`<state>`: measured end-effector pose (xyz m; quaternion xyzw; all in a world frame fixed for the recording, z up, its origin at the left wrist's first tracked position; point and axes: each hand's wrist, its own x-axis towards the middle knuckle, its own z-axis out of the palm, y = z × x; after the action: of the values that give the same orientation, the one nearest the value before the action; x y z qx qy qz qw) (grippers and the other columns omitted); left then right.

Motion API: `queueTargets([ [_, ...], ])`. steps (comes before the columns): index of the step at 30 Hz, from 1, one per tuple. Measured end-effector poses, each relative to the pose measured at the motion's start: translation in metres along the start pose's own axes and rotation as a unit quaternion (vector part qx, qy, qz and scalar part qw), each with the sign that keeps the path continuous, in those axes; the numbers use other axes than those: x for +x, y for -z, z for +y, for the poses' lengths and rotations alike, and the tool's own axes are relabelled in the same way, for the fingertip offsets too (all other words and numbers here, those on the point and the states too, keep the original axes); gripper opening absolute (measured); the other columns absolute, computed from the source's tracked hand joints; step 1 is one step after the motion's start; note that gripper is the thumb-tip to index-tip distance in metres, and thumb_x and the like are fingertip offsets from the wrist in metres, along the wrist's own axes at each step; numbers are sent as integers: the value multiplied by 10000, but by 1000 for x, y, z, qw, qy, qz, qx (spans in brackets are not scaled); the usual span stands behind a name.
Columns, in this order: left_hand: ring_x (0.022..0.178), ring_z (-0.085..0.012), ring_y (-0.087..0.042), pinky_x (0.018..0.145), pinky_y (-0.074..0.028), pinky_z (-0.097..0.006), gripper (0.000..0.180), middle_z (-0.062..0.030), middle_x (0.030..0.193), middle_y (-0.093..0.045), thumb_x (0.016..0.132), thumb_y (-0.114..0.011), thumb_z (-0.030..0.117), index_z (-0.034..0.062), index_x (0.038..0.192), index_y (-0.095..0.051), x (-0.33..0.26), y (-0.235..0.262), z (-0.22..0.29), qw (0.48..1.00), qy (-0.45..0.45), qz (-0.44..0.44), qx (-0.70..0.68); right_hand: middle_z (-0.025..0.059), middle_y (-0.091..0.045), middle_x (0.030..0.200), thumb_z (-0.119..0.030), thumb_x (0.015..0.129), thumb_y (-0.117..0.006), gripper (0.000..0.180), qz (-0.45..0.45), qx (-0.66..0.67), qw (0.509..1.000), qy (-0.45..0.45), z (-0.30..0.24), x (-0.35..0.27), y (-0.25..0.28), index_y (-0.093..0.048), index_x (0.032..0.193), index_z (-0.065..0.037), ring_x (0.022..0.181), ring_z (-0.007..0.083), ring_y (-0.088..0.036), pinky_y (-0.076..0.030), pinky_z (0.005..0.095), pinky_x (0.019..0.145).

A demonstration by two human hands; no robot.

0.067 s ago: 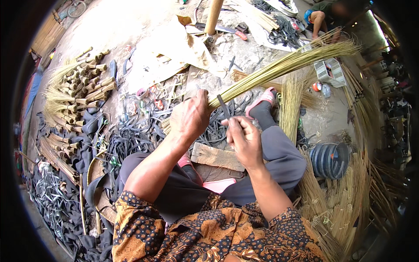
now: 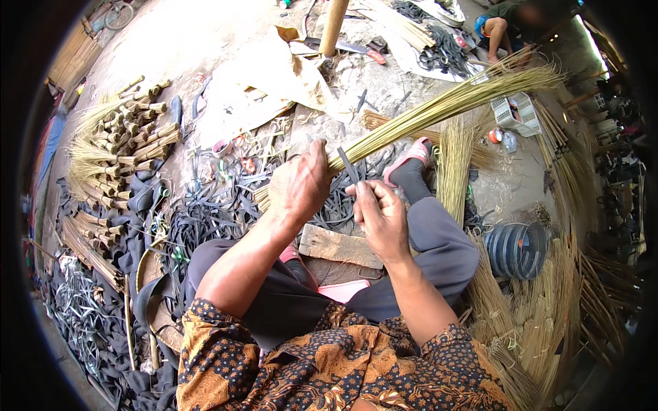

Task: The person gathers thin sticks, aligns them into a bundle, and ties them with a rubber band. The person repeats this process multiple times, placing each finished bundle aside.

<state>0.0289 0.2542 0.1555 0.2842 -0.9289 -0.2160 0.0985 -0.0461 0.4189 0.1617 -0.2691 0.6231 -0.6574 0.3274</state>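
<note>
My left hand [image 2: 299, 181] is closed around the thick end of a bundle of thin yellow-green sticks [image 2: 432, 120], like a stick broom. The bundle slants up to the right, its loose tips spreading at the far end. A black rubber strip [image 2: 347, 163] crosses the bundle just right of my left fist. Its lower end runs to my right hand [image 2: 380, 216], which pinches it between thumb and fingers. Below my hands, a wooden board [image 2: 340, 246] lies between my crossed legs.
Loose black strips [image 2: 212, 205] cover the ground ahead. Tied stick bundles [image 2: 120, 144] are piled at left. More sticks [image 2: 528, 329] lie at right beside a coiled dark band [image 2: 517, 251]. A large knife [image 2: 349, 46] rests near a wooden post [image 2: 333, 27]. Another person [image 2: 504, 31] sits at far right.
My right hand has shifted slightly upward with the strip. The left hand still grips the bundle in nearly the same place.
</note>
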Motion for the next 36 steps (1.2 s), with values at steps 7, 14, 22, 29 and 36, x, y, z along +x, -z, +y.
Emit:
queueTargets([
  [7, 726, -402, -732, 620, -572, -508, 709, -219, 814, -725, 938, -654, 227, -37, 1507, -324, -12, -3, 6, 1000, 0, -8, 15, -55, -542, 615, -229, 1065, -605, 272, 49, -66, 996, -26, -1, 5, -11, -711, 949, -7, 535, 9, -469, -356, 210, 488],
  [14, 740, -425, -724, 634, -566, -528, 250, -213, 817, -728, 948, -644, 256, 68, 1078, -542, -19, 3, -4, 999, -41, 14, -32, -50, -556, 660, -250, 1086, -569, 283, 11, -57, 997, -50, 4, 3, -13, -703, 1000, -16, 563, 7, -449, -325, 192, 507],
  [22, 848, -419, -710, 758, -549, -487, 347, -215, 846, -725, 902, -760, 329, 41, 1070, -664, -32, 28, -10, 957, -18, -157, -242, 97, -677, 787, -201, 1087, -535, 211, -69, -344, 933, 76, 28, -26, 43, -647, 1054, -25, 687, 238, -656, -509, 364, 658],
  [29, 600, -73, -572, 515, -463, -255, 391, 60, 698, -590, 914, -821, 352, 43, 1128, -713, -48, 29, 12, 757, -68, -511, -401, 116, -644, 807, -185, 1047, -632, 178, -95, -396, 849, 336, 20, 6, 47, -641, 976, -22, 709, 261, -647, -517, 388, 649],
  [36, 813, -159, -637, 747, -523, -350, 338, -22, 886, -698, 924, -795, 319, 90, 1138, -669, -59, 6, 27, 744, -199, -448, -455, 110, -634, 780, -220, 1068, -587, 239, -33, -374, 906, 197, -3, 27, 45, -684, 1010, -8, 655, 163, -578, -487, 342, 612],
])
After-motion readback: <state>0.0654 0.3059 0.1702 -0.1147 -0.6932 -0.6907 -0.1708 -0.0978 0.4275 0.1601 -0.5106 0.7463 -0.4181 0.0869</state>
